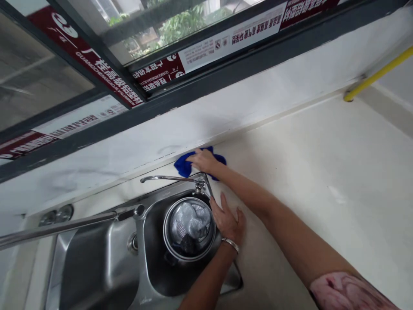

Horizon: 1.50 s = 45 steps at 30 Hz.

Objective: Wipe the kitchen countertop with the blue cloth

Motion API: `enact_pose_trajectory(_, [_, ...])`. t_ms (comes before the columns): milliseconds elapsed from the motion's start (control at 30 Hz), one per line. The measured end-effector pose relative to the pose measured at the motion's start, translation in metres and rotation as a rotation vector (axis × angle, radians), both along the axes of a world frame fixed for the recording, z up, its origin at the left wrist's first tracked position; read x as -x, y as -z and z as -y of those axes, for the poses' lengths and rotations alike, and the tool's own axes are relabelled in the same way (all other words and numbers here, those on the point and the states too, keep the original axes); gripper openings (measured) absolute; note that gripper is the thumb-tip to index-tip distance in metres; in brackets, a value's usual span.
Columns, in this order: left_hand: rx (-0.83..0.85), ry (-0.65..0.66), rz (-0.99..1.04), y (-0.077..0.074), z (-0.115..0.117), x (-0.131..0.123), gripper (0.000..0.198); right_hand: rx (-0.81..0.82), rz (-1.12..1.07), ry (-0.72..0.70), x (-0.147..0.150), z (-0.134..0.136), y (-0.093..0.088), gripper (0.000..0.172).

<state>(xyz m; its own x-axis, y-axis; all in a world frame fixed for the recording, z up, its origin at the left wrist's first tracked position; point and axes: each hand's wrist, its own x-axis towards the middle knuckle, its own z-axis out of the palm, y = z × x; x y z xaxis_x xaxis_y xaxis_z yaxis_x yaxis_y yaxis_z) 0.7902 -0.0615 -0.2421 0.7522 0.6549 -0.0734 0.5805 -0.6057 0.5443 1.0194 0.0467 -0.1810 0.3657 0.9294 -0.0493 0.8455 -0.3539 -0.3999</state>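
My right hand (204,161) presses a crumpled blue cloth (183,165) onto the counter strip behind the sink, close to the wall, its fingers bent over the fabric. My left hand (228,220), with a silver bracelet on its wrist, rests with fingers apart at the right rim of the steel sink (141,254). Beside it, in the right basin, stands a round metal pot (165,234) holding a perforated strainer and something wet and clear that I cannot make out. A chrome faucet (171,177) lies between the cloth and the pot.
A second faucet with a long spout (64,230) crosses the left basin. Two round metal objects (57,215) sit at the far left. To the right runs the pale counter (309,172), with a yellow pipe (377,75) at its back corner. A dark window frame (193,92) spans the wall.
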Motion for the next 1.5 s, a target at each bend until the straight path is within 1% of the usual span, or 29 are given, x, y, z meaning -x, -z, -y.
enact_pose_trajectory(100, [-0.007, -0.004, -0.01, -0.003, 0.002, -0.001, 0.075, 0.005, 0.037, 0.097, -0.036, 0.056, 0.011, 0.039])
enact_pose_trajectory(167, [-0.005, -0.01, -0.021, -0.004, 0.004, -0.001, 0.075, 0.004, 0.094, 0.182, -0.06, 0.096, 0.019, 0.038])
enact_pose_trajectory(233, [-0.003, -0.01, -0.032, -0.005, 0.005, -0.001, 0.076, -0.013, 0.136, 0.262, -0.08, 0.129, 0.026, 0.036])
enact_pose_trajectory(300, [-0.004, -0.014, -0.042, -0.007, 0.006, -0.002, 0.076, -0.03, 0.169, 0.318, -0.092, 0.148, 0.032, 0.036])
enact_pose_trajectory(367, [-0.008, -0.019, -0.051, -0.009, 0.008, -0.003, 0.077, -0.035, 0.191, 0.351, -0.095, 0.155, 0.035, 0.037])
enact_pose_trajectory(500, [-0.008, -0.023, -0.061, -0.013, 0.009, -0.004, 0.079, -0.002, 0.193, 0.377, -0.084, 0.148, 0.033, 0.036])
enact_pose_trajectory(600, [0.018, -0.022, -0.066, -0.014, 0.009, -0.004, 0.08, 0.03, 0.174, 0.369, -0.07, 0.132, 0.028, 0.035])
enact_pose_trajectory(667, [0.031, -0.029, -0.068, -0.014, 0.009, -0.004, 0.081, 0.028, 0.153, 0.327, -0.058, 0.11, 0.027, 0.036])
enact_pose_trajectory(833, [0.024, -0.03, -0.057, -0.009, 0.008, -0.005, 0.08, -0.018, 0.049, 0.138, -0.018, 0.035, 0.026, 0.037])
enact_pose_trajectory(900, [0.015, -0.024, -0.049, -0.009, 0.005, -0.006, 0.079, -0.028, 0.039, 0.112, -0.002, 0.016, 0.022, 0.037])
enact_pose_trajectory(967, [0.011, -0.022, -0.057, -0.01, 0.0, -0.007, 0.079, -0.034, 0.055, 0.114, 0.009, 0.013, 0.017, 0.039])
enact_pose_trajectory(1033, [0.006, -0.016, -0.083, -0.012, -0.005, -0.01, 0.079, -0.044, 0.076, 0.143, 0.013, 0.024, 0.013, 0.042])
enact_pose_trajectory(1100, [-0.012, -0.006, -0.11, -0.015, -0.008, -0.015, 0.08, -0.047, 0.097, 0.225, 0.009, 0.048, 0.011, 0.047])
enact_pose_trajectory(1133, [-0.024, -0.002, -0.118, -0.017, -0.009, -0.017, 0.08, -0.041, 0.107, 0.29, 0.005, 0.065, 0.011, 0.05])
enact_pose_trajectory(1200, [-0.044, 0.007, -0.125, -0.021, -0.008, -0.02, 0.079, -0.01, 0.125, 0.458, -0.005, 0.109, 0.01, 0.055])
enact_pose_trajectory(1267, [-0.052, 0.003, -0.135, -0.024, -0.006, -0.022, 0.078, 0.036, 0.142, 0.642, -0.017, 0.163, 0.01, 0.059])
enact_pose_trajectory(1367, [-0.055, -0.019, -0.154, -0.026, -0.004, -0.024, 0.077, 0.1, 0.167, 0.884, -0.025, 0.255, 0.013, 0.064])
enact_pose_trajectory(1433, [-0.06, -0.028, -0.152, -0.026, -0.004, -0.025, 0.077, 0.129, 0.181, 0.992, -0.016, 0.313, 0.018, 0.065])
enact_pose_trajectory(1500, [-0.071, -0.034, -0.141, -0.026, -0.004, -0.028, 0.077, 0.144, 0.202, 1.047, 0.007, 0.358, 0.022, 0.064])
